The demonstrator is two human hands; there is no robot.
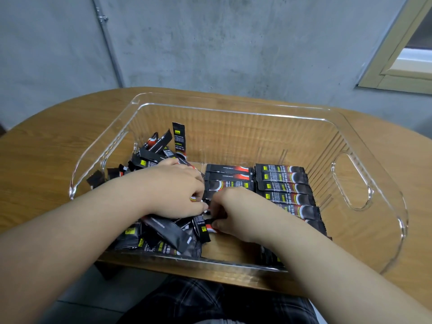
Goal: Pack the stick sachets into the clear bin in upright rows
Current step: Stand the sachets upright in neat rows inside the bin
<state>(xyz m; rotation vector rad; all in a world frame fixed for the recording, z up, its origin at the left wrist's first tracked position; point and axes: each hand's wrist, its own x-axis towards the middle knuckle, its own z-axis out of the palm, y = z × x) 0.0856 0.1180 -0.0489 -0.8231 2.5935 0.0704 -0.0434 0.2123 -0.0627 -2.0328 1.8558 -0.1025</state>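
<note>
Inside the ribbed clear bin, glossy black stick sachets sit in neat rows at its right, beside a loose heap at its left. The left hand curls into the heap; the right hand pinches one sachet at the bin's middle.

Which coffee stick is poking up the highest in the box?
The sachet at the back of the messy pile on the left. It stands almost upright against the clear bin wall; the others lean or lie flat.

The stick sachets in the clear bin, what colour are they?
Mostly black, with red-and-white swirls and small yellow labels: the stick sachets, clearest in the head view's tidy right-hand row.
</note>
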